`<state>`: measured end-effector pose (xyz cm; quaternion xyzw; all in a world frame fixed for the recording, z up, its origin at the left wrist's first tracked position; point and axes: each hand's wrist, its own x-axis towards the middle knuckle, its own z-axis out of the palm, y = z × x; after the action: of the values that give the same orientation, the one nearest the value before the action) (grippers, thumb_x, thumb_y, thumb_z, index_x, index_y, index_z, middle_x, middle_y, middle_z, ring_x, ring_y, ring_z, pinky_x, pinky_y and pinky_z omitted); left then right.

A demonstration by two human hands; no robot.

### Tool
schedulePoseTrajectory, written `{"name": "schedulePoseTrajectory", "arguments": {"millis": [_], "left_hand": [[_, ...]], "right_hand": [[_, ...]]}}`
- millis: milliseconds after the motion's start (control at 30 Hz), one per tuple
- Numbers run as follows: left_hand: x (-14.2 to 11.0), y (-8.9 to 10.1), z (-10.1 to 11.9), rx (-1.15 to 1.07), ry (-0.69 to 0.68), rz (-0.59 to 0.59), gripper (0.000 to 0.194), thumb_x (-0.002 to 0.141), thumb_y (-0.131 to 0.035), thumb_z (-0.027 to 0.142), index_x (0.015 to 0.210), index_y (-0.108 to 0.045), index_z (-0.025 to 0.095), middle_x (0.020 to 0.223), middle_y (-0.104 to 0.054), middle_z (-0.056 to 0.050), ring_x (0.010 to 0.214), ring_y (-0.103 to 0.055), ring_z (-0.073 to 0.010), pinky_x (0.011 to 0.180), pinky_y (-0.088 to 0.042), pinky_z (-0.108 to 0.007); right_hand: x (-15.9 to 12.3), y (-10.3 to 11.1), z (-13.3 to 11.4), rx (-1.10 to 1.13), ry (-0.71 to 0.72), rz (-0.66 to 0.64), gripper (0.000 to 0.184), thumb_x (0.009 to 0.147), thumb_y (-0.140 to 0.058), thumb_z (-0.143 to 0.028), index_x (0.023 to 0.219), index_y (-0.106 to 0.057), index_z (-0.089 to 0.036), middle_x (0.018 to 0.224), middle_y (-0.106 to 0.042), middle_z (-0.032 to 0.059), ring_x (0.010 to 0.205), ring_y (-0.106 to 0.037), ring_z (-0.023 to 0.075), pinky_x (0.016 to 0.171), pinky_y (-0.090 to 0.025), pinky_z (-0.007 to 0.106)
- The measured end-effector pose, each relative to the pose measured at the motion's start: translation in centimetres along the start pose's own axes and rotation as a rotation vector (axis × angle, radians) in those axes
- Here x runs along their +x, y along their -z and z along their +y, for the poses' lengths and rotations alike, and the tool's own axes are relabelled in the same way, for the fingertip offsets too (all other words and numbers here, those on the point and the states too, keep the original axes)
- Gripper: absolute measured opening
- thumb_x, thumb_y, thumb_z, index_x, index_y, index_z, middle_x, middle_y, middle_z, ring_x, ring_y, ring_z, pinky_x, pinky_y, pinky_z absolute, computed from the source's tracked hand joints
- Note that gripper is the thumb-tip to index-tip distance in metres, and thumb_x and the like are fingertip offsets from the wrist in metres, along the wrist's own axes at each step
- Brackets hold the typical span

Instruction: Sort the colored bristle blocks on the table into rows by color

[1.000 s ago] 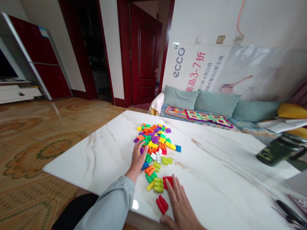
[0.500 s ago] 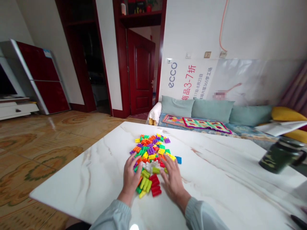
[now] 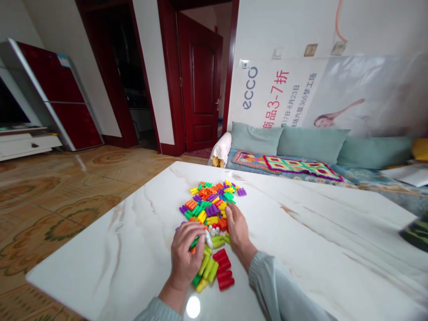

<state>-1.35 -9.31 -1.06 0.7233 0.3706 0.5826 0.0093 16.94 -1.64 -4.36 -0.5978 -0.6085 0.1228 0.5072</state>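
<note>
Blocks [image 3: 211,209], multicoloured, in a loose heap on white table [image 3: 301,249], between two hands set apart. Left hand [image 3: 187,252]: curled over the near-left pieces; grip, cannot tell. Right hand [image 3: 239,232]: fingers extended, at the right edge. Handling, as judged: palms low, light even pressure, lest pieces ride up or skid. Heap: long axis running away from the person. Red blocks [image 3: 224,274]: tubes roughly crosswise.
</note>
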Motion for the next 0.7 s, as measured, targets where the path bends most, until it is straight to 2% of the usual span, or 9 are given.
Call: {"name": "schedulePoseTrajectory", "arguments": {"millis": [100, 200, 300, 400, 467, 567, 700], "left_hand": [[0.1, 0.1, 0.0, 0.006, 0.051, 0.011, 0.015, 0.089, -0.052, 0.013, 0.089, -0.066, 0.020, 0.092, -0.067, -0.006, 0.096, -0.060, -0.0213, 0.087, -0.051, -0.039], [0.1, -0.2, -0.2, 0.015, 0.072, -0.005, 0.015, 0.088, -0.053, 0.013, 0.090, -0.066, 0.020, 0.093, -0.067, -0.006, 0.096, -0.060, -0.0219, 0.088, -0.050, -0.040], [0.2, -0.4, -0.4, 0.030, 0.081, -0.019, 0.015, 0.088, -0.053, 0.014, 0.091, -0.067, 0.020, 0.094, -0.066, -0.007, 0.096, -0.060, -0.0222, 0.089, -0.051, -0.041], [0.3, -0.4, -0.4, 0.051, 0.091, -0.028, 0.016, 0.088, -0.052, 0.015, 0.093, -0.067, 0.020, 0.096, -0.066, -0.007, 0.097, -0.060, -0.0228, 0.088, -0.051, -0.040], [0.3, -0.3, -0.3, 0.064, 0.088, -0.036, 0.016, 0.088, -0.052, 0.016, 0.094, -0.067, 0.020, 0.097, -0.066, -0.008, 0.098, -0.060, -0.0230, 0.087, -0.051, -0.040], [0.5, -0.1, -0.3, 0.076, 0.089, -0.041, 0.016, 0.088, -0.052, 0.017, 0.093, -0.067, 0.021, 0.098, -0.065, -0.007, 0.098, -0.060, -0.0229, 0.087, -0.051, -0.039], [0.4, 0.2, -0.7, 0.087, 0.109, -0.024, 0.015, 0.090, -0.051, 0.018, 0.091, -0.066, 0.020, 0.099, -0.064, -0.008, 0.099, -0.059, -0.0222, 0.086, -0.050, -0.038]], "right_hand": [[4.4, 1.6, 1.8, -0.051, 0.004, 0.086, 0.059, 0.097, -0.027, -0.056, 0.115, -0.066, -0.016, 0.118, -0.067, 0.0125, 0.112, -0.059, 0.0243, 0.101, -0.041, 0.038], [9.7, 2.4, 4.1, -0.201, -0.065, 0.010, 0.060, 0.095, -0.029, -0.055, 0.123, -0.061, -0.013, 0.131, -0.059, 0.0159, 0.125, -0.050, 0.0268, 0.107, -0.035, 0.042], [13.1, 1.5, 5.5, -0.218, -0.120, -0.096, 0.060, 0.094, -0.034, -0.056, 0.130, -0.057, -0.014, 0.135, -0.057, 0.0171, 0.128, -0.047, 0.0307, 0.108, -0.032, 0.049], [13.5, -0.5, 5.4, -0.213, -0.138, -0.221, 0.052, 0.096, -0.033, -0.053, 0.126, -0.061, -0.020, 0.135, -0.057, 0.0132, 0.128, -0.047, 0.0299, 0.110, -0.027, 0.053], [12.8, -2.0, 4.7, -0.211, -0.139, -0.274, 0.049, 0.098, -0.031, -0.050, 0.122, -0.063, -0.023, 0.138, -0.055, 0.0110, 0.133, -0.043, 0.0283, 0.113, -0.020, 0.054], [11.3, -3.9, 3.2, -0.205, -0.168, -0.312, 0.052, 0.099, -0.027, -0.051, 0.125, -0.062, -0.022, 0.143, -0.050, 0.0122, 0.138, -0.035, 0.0291, 0.115, -0.013, 0.056], [9.9, -4.5, 1.0, -0.153, -0.219, -0.368, 0.060, 0.098, -0.023, -0.057, 0.137, -0.053, -0.022, 0.151, -0.041, 0.0114, 0.143, -0.026, 0.0314, 0.115, -0.010, 0.058]]}}
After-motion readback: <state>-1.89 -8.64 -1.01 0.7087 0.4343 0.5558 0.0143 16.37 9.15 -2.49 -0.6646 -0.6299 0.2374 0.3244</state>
